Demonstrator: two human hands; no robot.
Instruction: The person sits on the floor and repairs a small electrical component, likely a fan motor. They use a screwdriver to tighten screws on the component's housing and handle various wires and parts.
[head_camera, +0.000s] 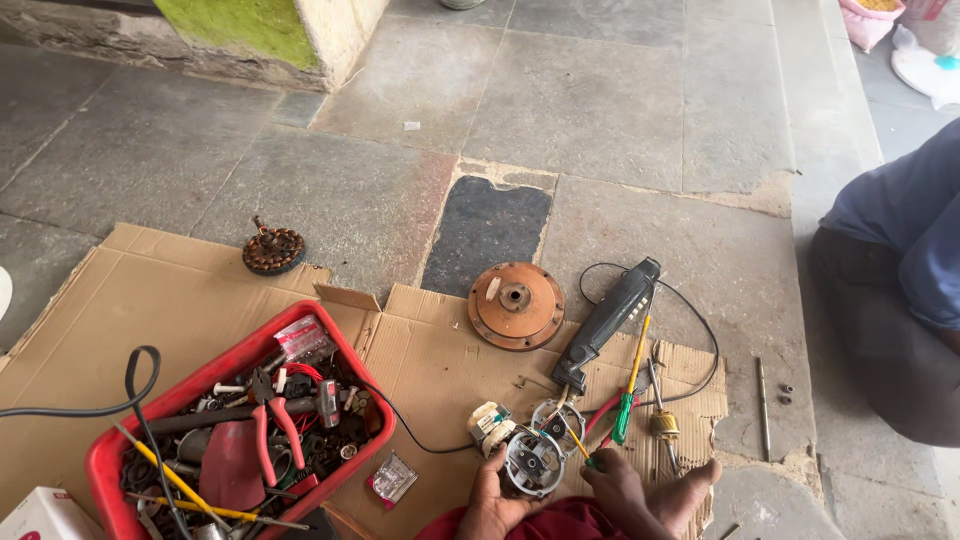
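My left hand (490, 497) grips a small round motor housing (532, 461) with wire coils, held just above the cardboard (440, 370). My right hand (615, 482) holds a thin yellow-shafted screwdriver (575, 441) whose tip points into the motor. A second motor part with a white winding (488, 422) lies just left of it. My bare foot (685, 492) rests on the cardboard beside my right hand.
A red tool tray (240, 355) full of pliers, screwdrivers and wires sits at left. A rusty round cover (515, 305), a black multimeter-like tool (607, 322), a green-and-yellow screwdriver (628, 390), a copper stator (273, 249) and a metal rod (763, 392) lie around. Another person (900, 270) sits at right.
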